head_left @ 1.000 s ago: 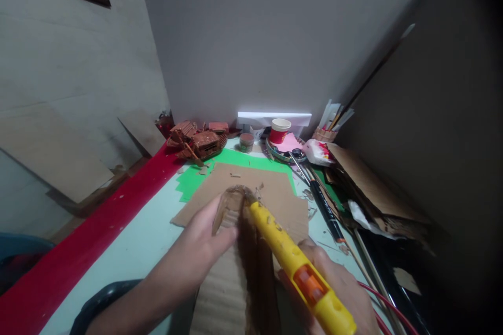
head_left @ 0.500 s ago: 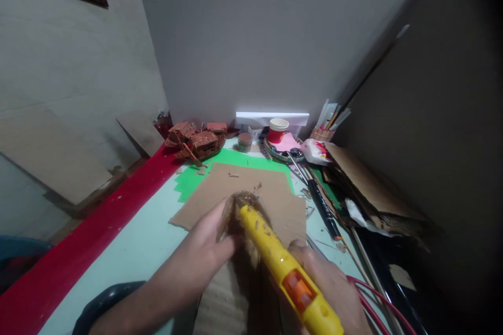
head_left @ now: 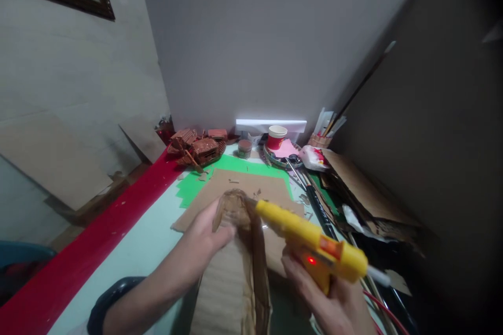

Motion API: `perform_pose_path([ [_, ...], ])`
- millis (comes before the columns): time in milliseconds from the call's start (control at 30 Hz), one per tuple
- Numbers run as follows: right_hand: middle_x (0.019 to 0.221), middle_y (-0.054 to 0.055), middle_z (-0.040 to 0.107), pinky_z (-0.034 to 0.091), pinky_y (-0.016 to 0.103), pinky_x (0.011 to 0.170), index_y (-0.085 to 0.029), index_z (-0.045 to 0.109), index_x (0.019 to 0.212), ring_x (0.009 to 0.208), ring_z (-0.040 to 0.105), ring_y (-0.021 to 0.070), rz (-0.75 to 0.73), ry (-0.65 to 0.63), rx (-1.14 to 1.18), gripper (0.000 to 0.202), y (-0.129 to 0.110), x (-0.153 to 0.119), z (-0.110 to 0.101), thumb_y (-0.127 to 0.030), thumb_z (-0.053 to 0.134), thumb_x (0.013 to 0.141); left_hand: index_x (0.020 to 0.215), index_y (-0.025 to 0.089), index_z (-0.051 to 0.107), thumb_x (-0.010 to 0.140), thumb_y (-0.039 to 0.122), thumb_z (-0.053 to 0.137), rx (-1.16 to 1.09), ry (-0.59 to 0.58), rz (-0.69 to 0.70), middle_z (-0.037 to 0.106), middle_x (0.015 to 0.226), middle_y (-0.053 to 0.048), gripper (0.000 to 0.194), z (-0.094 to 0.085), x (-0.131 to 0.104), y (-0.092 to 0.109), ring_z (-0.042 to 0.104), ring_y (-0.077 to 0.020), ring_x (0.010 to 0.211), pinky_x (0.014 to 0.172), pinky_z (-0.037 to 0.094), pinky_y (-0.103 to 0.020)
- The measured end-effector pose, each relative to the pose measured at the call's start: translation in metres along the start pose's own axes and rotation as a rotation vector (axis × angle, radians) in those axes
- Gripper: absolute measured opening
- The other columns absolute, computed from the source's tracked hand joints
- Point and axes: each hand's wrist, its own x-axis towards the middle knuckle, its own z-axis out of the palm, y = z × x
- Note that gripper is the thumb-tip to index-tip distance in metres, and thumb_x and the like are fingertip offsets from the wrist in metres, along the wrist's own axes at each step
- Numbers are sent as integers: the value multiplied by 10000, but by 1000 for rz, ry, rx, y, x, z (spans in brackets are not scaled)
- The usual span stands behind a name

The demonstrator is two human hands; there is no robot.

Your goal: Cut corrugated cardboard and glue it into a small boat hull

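Observation:
My left hand [head_left: 210, 233] grips the far end of a long cardboard piece [head_left: 226, 288], thumb on top and fingers on its left side. This piece has raised side strips and a curved, brown, glossy tip. In my right hand [head_left: 320, 293] is a yellow hot glue gun [head_left: 302, 227], held by its handle, with a red light lit and a glue stick poking out of its back. The gun's nozzle points left and meets or nearly meets the right side of the curved tip; contact is hard to tell. Beneath lies a flat cardboard sheet [head_left: 271, 188].
Brown model boats [head_left: 202, 149] stand at the back left, beside a small jar [head_left: 244, 148]. A red cup [head_left: 276, 137] sits on a round tray with pink paper. Brushes [head_left: 320, 209], stacked cardboard [head_left: 365, 188] and a red cable [head_left: 383, 306] lie on the right.
The glue gun has swung from pointing forward along the piece to pointing left, its back end moving right. Its nozzle has left the tip's inside for the right edge. My left hand keeps its hold.

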Motion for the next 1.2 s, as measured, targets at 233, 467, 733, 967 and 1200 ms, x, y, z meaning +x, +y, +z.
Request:
perform_pose_path([
  [233,507,19,654,477,228,386,-163,677,791,366,586,147,608,7,676,373,9,20,-8,-532,663,847,1359,150,538,887,255,633,-39,55,-29,659,1357,-131,492,-5,4,5,582,-331,1270,1042,443,-446],
  [467,494,66,652,445,256,445,-166,624,649,420,549,163,822,3,656,495,10,-5,-14,-620,578,841,1238,157,628,904,309,634,73,65,72,724,1239,-92,367,-8,4,9,648,-279,1166,968,463,-361],
  [733,665,49,608,455,324,575,-231,533,582,631,569,230,790,-235,-285,583,18,-24,-20,-725,418,870,1107,183,676,912,299,628,85,39,67,757,1134,-47,232,-6,5,1,671,-228,1079,936,473,-296],
  [967,497,87,604,276,314,449,-265,402,501,440,572,233,465,-435,-868,512,10,-20,-16,-446,372,979,1176,151,667,904,284,628,42,42,17,764,1120,-62,306,-5,8,-6,685,-227,1030,876,498,-292],
  [1200,793,51,684,470,269,552,-231,549,902,702,683,204,-102,-225,-510,169,-44,3,3,-286,444,1021,1119,175,704,884,298,664,-4,108,31,778,1063,-44,269,-1,7,-7,688,-239,1037,824,502,-284],
])
